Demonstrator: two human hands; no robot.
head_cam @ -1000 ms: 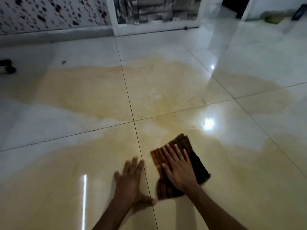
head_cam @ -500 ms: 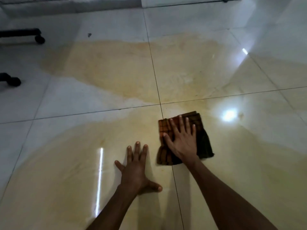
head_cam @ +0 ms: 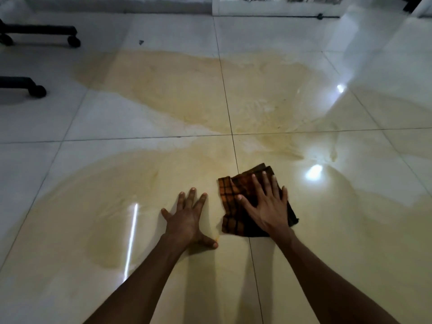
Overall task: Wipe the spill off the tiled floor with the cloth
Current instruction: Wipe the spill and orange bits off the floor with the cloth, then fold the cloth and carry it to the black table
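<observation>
A large yellowish-brown spill (head_cam: 182, 94) spreads over several glossy white floor tiles (head_cam: 35, 160), reaching around both my hands. A dark orange-and-black checked cloth (head_cam: 230, 197) lies flat on the wet floor across a grout line. My right hand (head_cam: 266, 206) presses down on the cloth with its palm flat and fingers spread. My left hand (head_cam: 187, 218) is planted flat on the wet tile just left of the cloth, fingers apart, holding nothing. Smear marks show in the liquid just beyond the cloth.
Black chair legs with casters (head_cam: 37, 91) stand at the left edge, and another caster (head_cam: 73, 40) is farther back. A small dark speck (head_cam: 141, 42) lies beyond the spill. A white wall base (head_cam: 268, 8) runs along the far side. Light glares reflect at right.
My right hand has slid and turned the cloth a little on the floor. My left hand stays planted beside it. The view has tilted down and shifted, showing the chair legs.
</observation>
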